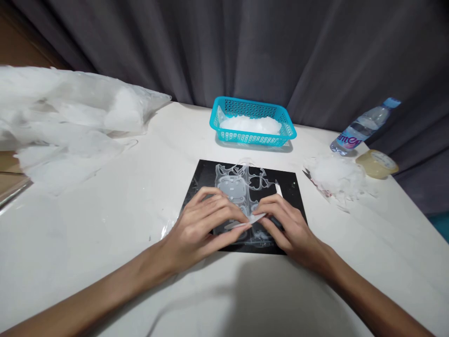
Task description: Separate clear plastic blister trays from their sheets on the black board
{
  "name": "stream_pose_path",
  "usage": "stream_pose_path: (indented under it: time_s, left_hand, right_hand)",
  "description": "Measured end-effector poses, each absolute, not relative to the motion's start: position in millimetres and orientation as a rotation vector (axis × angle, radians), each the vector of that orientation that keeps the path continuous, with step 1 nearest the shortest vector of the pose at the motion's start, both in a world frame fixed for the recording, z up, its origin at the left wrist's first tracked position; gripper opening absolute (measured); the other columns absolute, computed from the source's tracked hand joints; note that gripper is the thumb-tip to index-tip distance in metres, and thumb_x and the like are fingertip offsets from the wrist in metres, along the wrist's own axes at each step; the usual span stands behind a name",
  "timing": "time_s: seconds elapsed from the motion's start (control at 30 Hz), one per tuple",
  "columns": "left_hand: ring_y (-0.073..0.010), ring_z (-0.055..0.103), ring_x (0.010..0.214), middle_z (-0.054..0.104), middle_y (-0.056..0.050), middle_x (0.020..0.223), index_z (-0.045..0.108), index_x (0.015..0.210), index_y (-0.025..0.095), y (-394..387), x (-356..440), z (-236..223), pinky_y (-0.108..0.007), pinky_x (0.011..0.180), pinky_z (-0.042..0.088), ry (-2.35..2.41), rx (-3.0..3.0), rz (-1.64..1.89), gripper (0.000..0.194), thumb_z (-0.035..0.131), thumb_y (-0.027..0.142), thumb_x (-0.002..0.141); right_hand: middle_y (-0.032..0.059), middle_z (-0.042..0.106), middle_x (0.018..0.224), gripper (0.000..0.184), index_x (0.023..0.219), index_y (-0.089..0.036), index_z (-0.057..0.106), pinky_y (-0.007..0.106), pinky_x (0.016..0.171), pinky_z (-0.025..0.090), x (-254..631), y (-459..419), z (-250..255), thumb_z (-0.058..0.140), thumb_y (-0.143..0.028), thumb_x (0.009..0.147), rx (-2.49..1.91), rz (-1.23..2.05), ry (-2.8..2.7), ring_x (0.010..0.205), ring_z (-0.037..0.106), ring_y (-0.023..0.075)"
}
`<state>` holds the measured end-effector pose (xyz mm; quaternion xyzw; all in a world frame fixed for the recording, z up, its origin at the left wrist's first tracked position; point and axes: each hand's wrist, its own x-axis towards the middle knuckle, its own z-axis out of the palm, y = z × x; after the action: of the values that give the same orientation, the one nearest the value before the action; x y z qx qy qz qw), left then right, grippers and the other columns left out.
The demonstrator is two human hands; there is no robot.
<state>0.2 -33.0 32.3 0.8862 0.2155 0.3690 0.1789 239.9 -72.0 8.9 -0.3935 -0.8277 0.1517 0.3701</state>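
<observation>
Over a black mat, both hands meet at a small, thin whitish piece, whose exact kind I cannot make out. My left hand pinches it between thumb and fingertips. My right hand is closed with its fingertips on the piece's right end. A slim pointed blade-like strip shows just above the right knuckles; whether that hand holds it is hidden. Under the hands lies a clear moulded plastic sheet with rounded shapes and cut-out openings, partly covered by the fingers.
A blue basket with white material stands behind the mat. To the right are a pile of white scraps with a dark pointed tool tip, a water bottle and a yellowish tape roll. Plastic bags lie left.
</observation>
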Motion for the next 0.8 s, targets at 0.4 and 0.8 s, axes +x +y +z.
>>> stream_pose_path:
  time_s: [0.4, 0.8]
  left_hand:
    - [-0.0141, 0.069, 0.078, 0.077, 0.002, 0.089, 0.065, 0.103, 0.023, -33.6, -0.7, 30.6, -0.036, 0.094, 0.047, 0.629, 2.502, 1.06, 0.014, 0.071, 0.013, 0.094]
    - [-0.0143, 0.07, 0.081, 0.077, 0.002, 0.092, 0.065, 0.107, 0.022, -34.2, -2.3, 30.4, -0.036, 0.095, 0.048, 0.618, 2.487, 1.096, 0.022, 0.073, 0.009, 0.092]
  right_hand:
    - [0.0083, 0.069, 0.1, 0.016, 0.114, -0.02, 0.061, 0.034, 0.082, 0.058, 244.7, -69.5, 14.9, 0.053, -0.011, 0.104, -0.958, 0.237, -2.126, 0.095, 0.068, 0.0202]
    - [0.0086, 0.071, 0.097, 0.026, 0.118, -0.016, 0.064, 0.032, 0.076, 0.059, 249.7, -72.9, 11.2, 0.057, -0.001, 0.098, -0.895, 0.099, -2.098, 0.089, 0.068, 0.0189]
